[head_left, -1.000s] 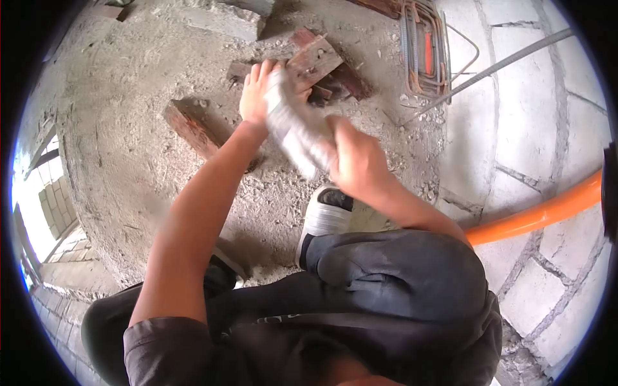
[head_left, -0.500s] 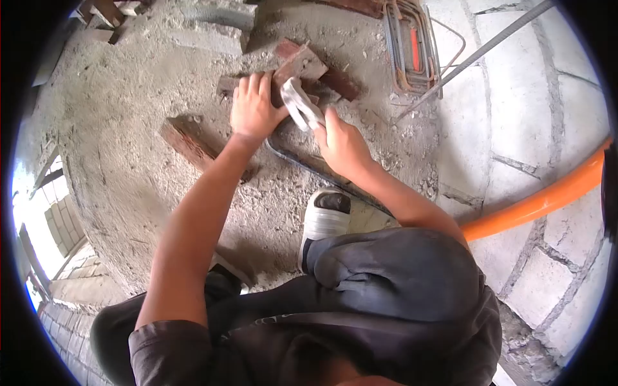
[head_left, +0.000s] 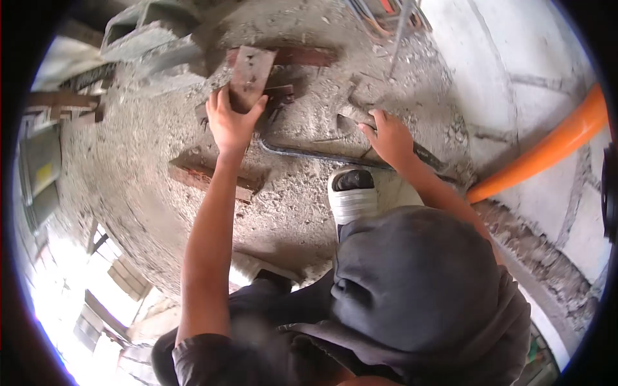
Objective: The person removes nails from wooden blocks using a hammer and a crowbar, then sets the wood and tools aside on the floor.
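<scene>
- The left hand (head_left: 230, 125) is seen at upper centre of the frame, its fingers spread and pressed against the lower end of a flat reddish wood block (head_left: 250, 77), which lies on the dusty concrete floor (head_left: 129, 167).
- The right hand (head_left: 391, 138) is placed right of centre, fingers curled loosely onto a dark flat tool (head_left: 351, 123); whether it is gripped cannot be told.
- A bent steel bar (head_left: 309, 153) is laid on the floor between the hands.
- A white shoe (head_left: 351, 196) is seen just below the bar.
- An orange pipe (head_left: 547, 151) is run along the right side.
</scene>
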Motion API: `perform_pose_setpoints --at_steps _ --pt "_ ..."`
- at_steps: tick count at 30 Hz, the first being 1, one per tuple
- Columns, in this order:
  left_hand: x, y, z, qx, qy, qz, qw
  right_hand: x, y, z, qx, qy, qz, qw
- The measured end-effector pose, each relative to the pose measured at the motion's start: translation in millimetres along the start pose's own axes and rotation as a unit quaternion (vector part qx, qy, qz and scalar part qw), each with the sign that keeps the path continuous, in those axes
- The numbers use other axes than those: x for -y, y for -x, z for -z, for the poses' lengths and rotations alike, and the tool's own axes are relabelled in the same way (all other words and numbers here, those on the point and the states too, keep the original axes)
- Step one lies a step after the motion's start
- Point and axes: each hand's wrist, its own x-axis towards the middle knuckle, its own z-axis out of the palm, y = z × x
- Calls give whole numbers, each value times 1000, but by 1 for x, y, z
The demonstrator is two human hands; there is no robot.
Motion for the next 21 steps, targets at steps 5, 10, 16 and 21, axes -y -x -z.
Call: perform_pose_setpoints --at_steps 5,10,16,21 --pt "4 -5 2 38 -5 25 999 -7 4 -9 10 -2 -6 1000" --pt "7 -7 4 51 -16 25 998 9 -38 1 -15 -36 61 997" --pt "8 -2 12 58 -26 26 998 71 -142 -9 -121 -10 199 972" --pt "5 1 21 38 -10 -8 999 68 -179 -40 -106 30 279 954"
